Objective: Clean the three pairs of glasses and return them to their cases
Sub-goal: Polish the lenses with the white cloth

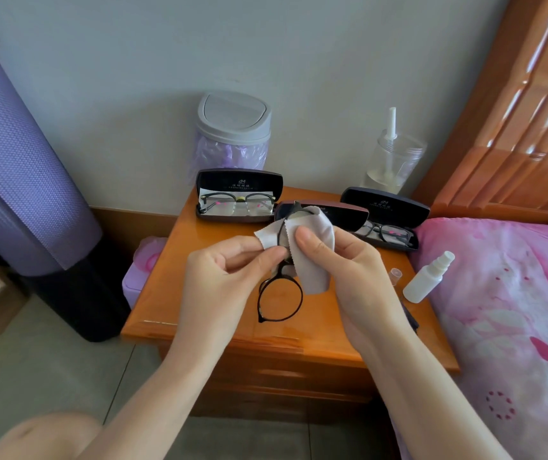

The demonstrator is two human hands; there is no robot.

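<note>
Glasses with round black rims hang upright between both hands above the surface, one lens bare below, the other wrapped in a grey cloth. Left hand pinches the frame and a cloth corner near the bridge; right hand squeezes the cloth over the upper lens between thumb and fingers.

Glossy wooden nightstand against a pale grey wall, on grey floor tiles. 1 rolled purple mat stands left; wooden headboard and pink floral bedding lie right.
</note>
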